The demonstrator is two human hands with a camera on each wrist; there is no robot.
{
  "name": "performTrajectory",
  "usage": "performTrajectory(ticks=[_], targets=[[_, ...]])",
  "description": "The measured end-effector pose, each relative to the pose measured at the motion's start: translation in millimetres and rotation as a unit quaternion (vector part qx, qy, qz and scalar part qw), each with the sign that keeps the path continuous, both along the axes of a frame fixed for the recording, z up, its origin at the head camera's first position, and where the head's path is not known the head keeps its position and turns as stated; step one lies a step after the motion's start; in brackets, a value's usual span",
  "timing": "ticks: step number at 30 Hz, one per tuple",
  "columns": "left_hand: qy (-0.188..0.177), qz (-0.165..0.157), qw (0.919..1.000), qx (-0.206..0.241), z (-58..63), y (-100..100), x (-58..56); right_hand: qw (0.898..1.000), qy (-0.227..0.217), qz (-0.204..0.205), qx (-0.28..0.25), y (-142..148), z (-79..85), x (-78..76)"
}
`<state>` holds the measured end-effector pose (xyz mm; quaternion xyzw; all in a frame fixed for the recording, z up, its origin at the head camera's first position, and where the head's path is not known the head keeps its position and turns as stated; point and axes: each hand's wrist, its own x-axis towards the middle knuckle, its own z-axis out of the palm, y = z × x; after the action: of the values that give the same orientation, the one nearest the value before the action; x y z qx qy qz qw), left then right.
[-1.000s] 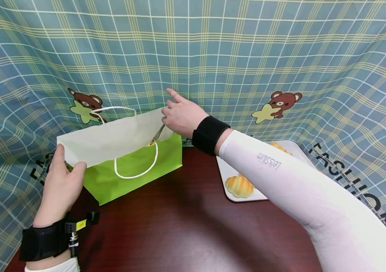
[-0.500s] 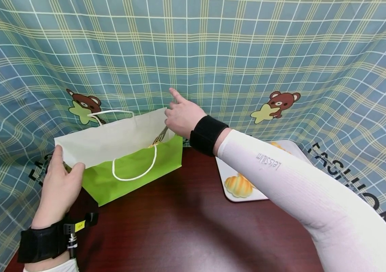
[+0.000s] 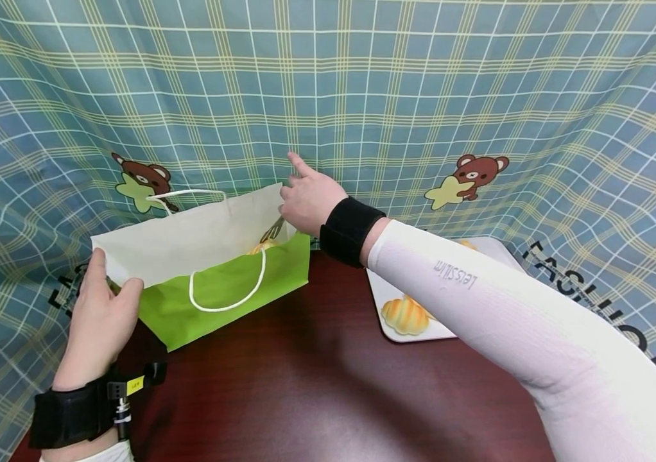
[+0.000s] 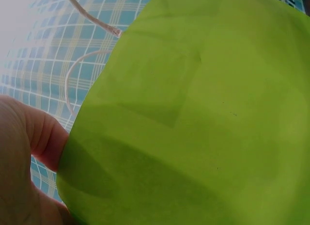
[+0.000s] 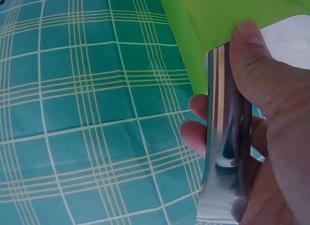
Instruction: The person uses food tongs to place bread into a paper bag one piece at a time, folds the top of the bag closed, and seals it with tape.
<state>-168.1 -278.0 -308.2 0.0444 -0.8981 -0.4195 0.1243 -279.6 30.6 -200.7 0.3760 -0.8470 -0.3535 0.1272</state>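
Bench (image 3: 282,398) under everything. Bag (image 3: 180,314) on left, mouth up, likely so things drop in easily. Tray (image 3: 375,289) on right, under arm. Left hand (image 3: 101,314): thumb and finger apart, gripping bag's end, likely to keep bag still. Right hand (image 3: 313,200): pinching tongs (image 5: 225,157), first finger out; tongs slant into bag. Roll (image 3: 405,316) on tray. Bread (image 3: 262,248) inside bag, by tongs' tip; cannot tell if pinched.
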Motion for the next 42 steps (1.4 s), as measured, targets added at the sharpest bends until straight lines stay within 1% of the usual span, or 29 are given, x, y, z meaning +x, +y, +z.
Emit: performTrajectory(ticks=[6, 14, 19, 26, 32, 36, 42], targets=[[-0.005, -0.001, 1.0, -0.001, -0.7, -0.6, -0.2, 1.0, 0.004, 0.001, 0.004, 2.1, -0.8, 1.1], [-0.002, -0.003, 1.0, -0.002, -0.4, -0.6, 0.0, 1.0, 0.009, 0.001, 0.011, 4.0, -1.4, 1.9], [0.002, -0.003, 1.0, -0.003, -0.2, -0.7, 0.0, 1.0, 0.006, 0.0, 0.014, 5.3, -1.7, 1.4], [0.004, -0.004, 1.0, -0.002, 0.5, -0.2, 0.2, 1.0, -0.007, -0.003, -0.001, 10.6, -1.8, -0.4], [0.007, -0.005, 1.0, -0.001, 0.9, -0.3, -0.1, 1.0, -0.016, -0.003, -0.004, 11.6, -1.9, -0.8], [0.006, -0.005, 1.0, 0.0, 0.0, -0.9, 0.0, 1.0, -0.007, 0.005, -0.005, 12.3, -4.3, -0.4], [0.0, -0.003, 1.0, -0.002, 0.5, -0.7, 0.2, 0.999, 0.024, 0.024, -0.004, 17.0, -9.3, 1.3]])
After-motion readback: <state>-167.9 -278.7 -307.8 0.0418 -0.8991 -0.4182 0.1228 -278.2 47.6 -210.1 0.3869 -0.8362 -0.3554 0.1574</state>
